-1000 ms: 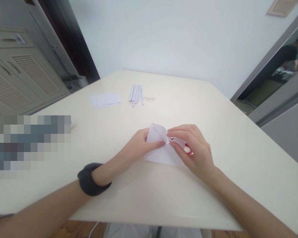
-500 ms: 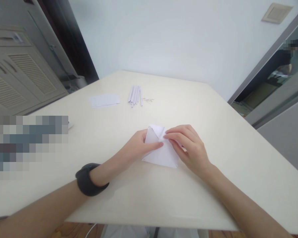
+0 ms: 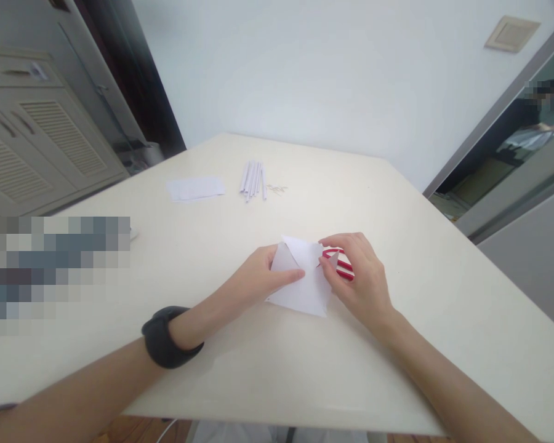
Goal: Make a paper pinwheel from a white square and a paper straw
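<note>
A folded white paper (image 3: pixel 305 280) lies on the cream table (image 3: pixel 397 344) in front of me. My left hand (image 3: pixel 258 280) grips its left side, thumb pressed flat on top and fingers curled behind. My right hand (image 3: pixel 357 277) pinches the paper's right flap between thumb and forefinger. A red-handled object (image 3: pixel 341 266), perhaps scissors, lies partly hidden under my right fingers and the paper. A black band (image 3: pixel 166 335) sits on my left wrist.
Farther back on the table lie a flat white paper piece (image 3: pixel 195 187), a bundle of several rolled white paper sticks (image 3: pixel 253 177) and a few small pins or clips (image 3: pixel 276 188). A louvred cabinet (image 3: pixel 37 141) stands at left; a doorway opens at right.
My right hand has shifted slightly right along the paper, uncovering the red-handled object beneath it. The left hand keeps its hold on the paper's left side.
</note>
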{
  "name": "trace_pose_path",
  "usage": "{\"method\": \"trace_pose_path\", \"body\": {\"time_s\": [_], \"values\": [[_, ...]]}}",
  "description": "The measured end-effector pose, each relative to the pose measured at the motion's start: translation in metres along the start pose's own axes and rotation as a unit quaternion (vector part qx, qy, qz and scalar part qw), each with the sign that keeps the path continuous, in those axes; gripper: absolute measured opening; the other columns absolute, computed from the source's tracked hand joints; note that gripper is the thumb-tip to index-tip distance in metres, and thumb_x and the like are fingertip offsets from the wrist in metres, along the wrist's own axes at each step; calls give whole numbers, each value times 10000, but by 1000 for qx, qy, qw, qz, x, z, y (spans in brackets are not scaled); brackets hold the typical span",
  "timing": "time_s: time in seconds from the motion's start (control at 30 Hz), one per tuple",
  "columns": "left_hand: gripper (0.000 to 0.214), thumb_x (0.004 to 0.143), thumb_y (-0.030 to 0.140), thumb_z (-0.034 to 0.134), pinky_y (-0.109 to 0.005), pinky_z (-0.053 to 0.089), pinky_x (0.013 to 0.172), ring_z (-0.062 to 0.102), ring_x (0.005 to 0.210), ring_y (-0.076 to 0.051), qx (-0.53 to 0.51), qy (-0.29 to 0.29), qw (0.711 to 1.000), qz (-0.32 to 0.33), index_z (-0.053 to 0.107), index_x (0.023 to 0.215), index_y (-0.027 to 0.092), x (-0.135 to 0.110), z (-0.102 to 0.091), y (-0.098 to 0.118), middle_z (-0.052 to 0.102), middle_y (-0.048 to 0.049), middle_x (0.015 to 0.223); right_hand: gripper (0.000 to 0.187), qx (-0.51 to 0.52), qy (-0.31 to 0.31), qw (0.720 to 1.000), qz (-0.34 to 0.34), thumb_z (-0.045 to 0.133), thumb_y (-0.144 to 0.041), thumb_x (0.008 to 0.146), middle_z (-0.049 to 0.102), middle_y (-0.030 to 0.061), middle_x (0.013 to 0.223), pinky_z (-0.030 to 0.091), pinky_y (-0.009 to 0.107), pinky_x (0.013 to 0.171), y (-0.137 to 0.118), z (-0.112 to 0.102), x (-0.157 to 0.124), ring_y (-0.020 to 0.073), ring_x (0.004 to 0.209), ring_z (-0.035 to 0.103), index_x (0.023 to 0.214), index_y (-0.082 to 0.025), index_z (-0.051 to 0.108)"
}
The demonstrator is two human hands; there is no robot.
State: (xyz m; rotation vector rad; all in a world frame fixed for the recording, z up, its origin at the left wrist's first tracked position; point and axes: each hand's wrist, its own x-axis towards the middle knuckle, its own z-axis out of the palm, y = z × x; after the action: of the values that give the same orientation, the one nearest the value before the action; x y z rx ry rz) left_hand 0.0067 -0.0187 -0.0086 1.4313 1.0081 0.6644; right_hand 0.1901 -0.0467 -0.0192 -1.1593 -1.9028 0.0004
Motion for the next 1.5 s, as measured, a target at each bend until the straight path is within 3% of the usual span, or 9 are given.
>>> {"method": "trace_pose_path", "body": {"time_s": [0.37, 0.67, 1.17, 1.5], "values": [[232, 745, 344, 618, -292, 476, 660, 632, 804, -213, 6, -2, 1000, -1, 636, 926, 200, 2, -1, -3, 679, -36, 884, 200, -5, -30, 998, -51, 485, -84, 850, 630, 54, 973, 470, 319, 710, 1, 2, -3, 186, 908, 529, 970, -207, 588], [231, 730, 331, 674, -246, 443, 651, 602, 771, -162, -95, -48, 994, -8, 635, 903, 182, 3, -3, -4, 652, -20, 853, 207, -2, -29, 992, -126, 526, -56, 836, 647, 56, 965, 452, 334, 746, 4, 0, -1, 177, 887, 542, 985, -187, 584], [245, 767, 329, 634, -261, 425, 660, 586, 773, -164, -141, -69, 987, -18, 646, 957, 174, 3, -5, -8, 654, -41, 872, 147, -72, -51, 982, -170, 545, -76, 838, 669, 56, 950, 441, 326, 739, 8, -2, 1, 172, 862, 558, 923, -180, 602], [193, 773, 282, 628, -243, 431, 638, 598, 741, -152, -184, -77, 979, -39, 664, 936, 184, 4, -4, -4, 663, -23, 829, 205, -119, -56, 969, -211, 558, -57, 825, 655, 59, 1015, 436, 340, 776, 11, -3, -2, 177, 876, 537, 973, -190, 606]]}}
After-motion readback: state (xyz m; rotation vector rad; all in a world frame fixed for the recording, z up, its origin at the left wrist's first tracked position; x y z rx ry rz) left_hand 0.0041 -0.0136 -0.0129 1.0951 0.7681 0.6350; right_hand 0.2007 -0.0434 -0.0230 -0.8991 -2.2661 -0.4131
